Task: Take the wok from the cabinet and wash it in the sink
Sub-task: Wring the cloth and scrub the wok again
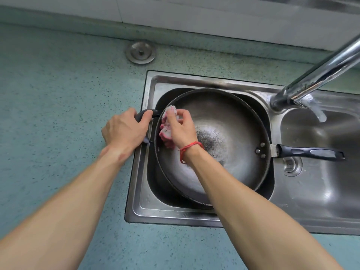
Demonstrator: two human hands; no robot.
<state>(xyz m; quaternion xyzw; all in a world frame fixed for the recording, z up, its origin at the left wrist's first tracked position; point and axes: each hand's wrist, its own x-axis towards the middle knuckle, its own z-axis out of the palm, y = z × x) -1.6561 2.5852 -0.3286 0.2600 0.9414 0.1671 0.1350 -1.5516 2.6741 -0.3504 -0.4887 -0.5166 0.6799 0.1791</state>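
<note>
A teal speckled bench [58, 114] runs under a pale tiled wall [194, 14]. On it, near the wall, lies 1 round metal drain plug [140, 52]. A chrome tap [321, 73] slants in from the right, pouring water [319, 113].

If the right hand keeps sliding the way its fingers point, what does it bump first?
Most likely the wok, at its upper-left wall and rim, just past the pink cloth that the right hand pinches. Depth is hard to judge from one view.

Teal stone countertop [68, 104] flecked with dark specks; silvery steel double sink [194, 79]; dark grey round metal wok [233, 121] with long black plastic handle [309, 152]; pink-and-white crumpled cloth [164, 133]; thin red string bracelet [190, 147]
</note>
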